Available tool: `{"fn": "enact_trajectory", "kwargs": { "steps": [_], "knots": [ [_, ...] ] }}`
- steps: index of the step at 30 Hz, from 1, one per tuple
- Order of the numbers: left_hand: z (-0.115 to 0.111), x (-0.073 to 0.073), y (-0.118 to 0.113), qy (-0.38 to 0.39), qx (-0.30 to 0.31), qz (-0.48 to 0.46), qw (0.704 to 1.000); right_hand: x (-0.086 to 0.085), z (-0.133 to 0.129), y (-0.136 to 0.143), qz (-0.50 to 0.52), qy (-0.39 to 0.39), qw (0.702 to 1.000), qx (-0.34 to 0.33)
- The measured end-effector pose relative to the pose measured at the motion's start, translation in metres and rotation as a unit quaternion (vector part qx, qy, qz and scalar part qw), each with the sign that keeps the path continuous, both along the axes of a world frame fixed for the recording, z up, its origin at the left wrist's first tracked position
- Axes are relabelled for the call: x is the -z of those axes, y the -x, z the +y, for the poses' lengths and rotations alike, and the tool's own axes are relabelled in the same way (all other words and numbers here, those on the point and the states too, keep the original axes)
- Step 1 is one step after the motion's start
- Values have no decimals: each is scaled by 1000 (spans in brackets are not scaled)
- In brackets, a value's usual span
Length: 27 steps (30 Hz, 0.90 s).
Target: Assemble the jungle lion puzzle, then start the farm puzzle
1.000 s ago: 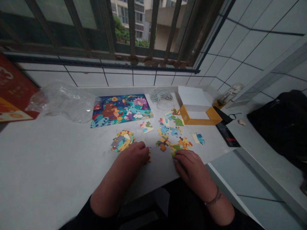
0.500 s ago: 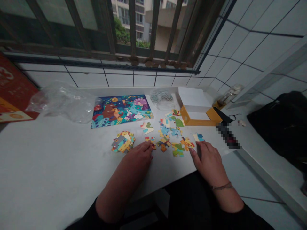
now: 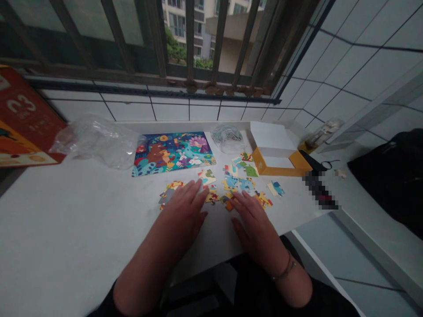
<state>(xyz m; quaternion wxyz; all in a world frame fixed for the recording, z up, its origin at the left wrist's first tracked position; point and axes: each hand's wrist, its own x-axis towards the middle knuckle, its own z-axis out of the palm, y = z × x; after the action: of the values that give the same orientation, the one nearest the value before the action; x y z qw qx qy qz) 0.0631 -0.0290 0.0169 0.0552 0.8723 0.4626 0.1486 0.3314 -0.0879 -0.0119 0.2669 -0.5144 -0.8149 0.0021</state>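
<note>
My left hand (image 3: 185, 209) lies palm down with its fingers stretched, partly over a pile of puzzle pieces (image 3: 168, 192) and just left of a red and yellow puzzle piece (image 3: 212, 196). It holds nothing that I can see. With fingers extended, my right hand (image 3: 254, 220) reaches over a brown puzzle piece (image 3: 227, 199), its fingertips on or right beside it. Under this hand the green piece is mostly hidden; an orange puzzle piece (image 3: 264, 200) shows past its knuckles. A cream and green puzzle piece (image 3: 207, 176) and joined light-blue pieces (image 3: 230, 182) lie beyond the fingers.
Behind the pieces lies a colourful animal picture board (image 3: 175, 152), between a clear plastic bag (image 3: 99, 143) and a bag of pale pieces (image 3: 228, 138). An open yellow box (image 3: 280, 169) stands at right, a blue puzzle piece (image 3: 276, 188) before it. A red box (image 3: 29, 123) stands far left.
My right hand has moved left from the blue piece to the brown one. My left hand has shifted slightly left, off the red and yellow piece. The view has turned a little left.
</note>
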Motion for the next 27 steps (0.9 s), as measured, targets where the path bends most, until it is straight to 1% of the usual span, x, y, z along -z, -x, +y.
{"fn": "enact_trajectory", "kwargs": {
  "steps": [2, 3, 6, 7, 9, 10, 12, 13, 15, 17, 19, 22, 24, 26, 27],
  "knots": [
    [9, 1, 22, 11, -57, 25, 998, -16, 9, 30, -5, 10, 998, -66],
    [13, 3, 34, 29, -69, 36, 997, -24, 16, 45, -12, 24, 996, -90],
    [21, 9, 66, 83, -68, 25, 994, -47, 54, 91, -32, 68, 986, -149],
    [22, 11, 76, 93, -76, 15, 993, -52, 70, 106, -45, 87, 983, -155],
    [23, 13, 95, 108, -110, 8, 988, -57, 102, 136, -86, 115, 979, -147],
    [24, 14, 105, 117, -132, 13, 984, -57, 116, 149, -97, 124, 978, -138],
    [25, 16, 125, 138, -171, 40, 975, -50, 138, 170, -83, 119, 981, -128],
    [25, 17, 135, 146, -189, 58, 969, -45, 145, 176, -66, 112, 983, -129],
    [24, 19, 154, 156, -223, 94, 958, -35, 151, 178, -25, 94, 984, -149],
    [18, 21, 170, 153, -262, 119, 945, -28, 152, 172, 13, 79, 979, -187],
    [10, 20, 179, 139, -306, 130, 933, -25, 150, 162, 37, 69, 970, -231],
    [-3, 16, 184, 127, -363, 131, 914, -26, 145, 156, 33, 83, 956, -281],
    [-7, 10, 182, 128, -394, 126, 901, -26, 143, 158, 13, 102, 950, -296],
    [-7, 4, 178, 116, -405, 120, 899, -25, 142, 162, -6, 114, 948, -299],
    [-5, 1, 175, 106, -391, 114, 907, -25, 141, 164, -11, 116, 948, -296]
  ]
}}
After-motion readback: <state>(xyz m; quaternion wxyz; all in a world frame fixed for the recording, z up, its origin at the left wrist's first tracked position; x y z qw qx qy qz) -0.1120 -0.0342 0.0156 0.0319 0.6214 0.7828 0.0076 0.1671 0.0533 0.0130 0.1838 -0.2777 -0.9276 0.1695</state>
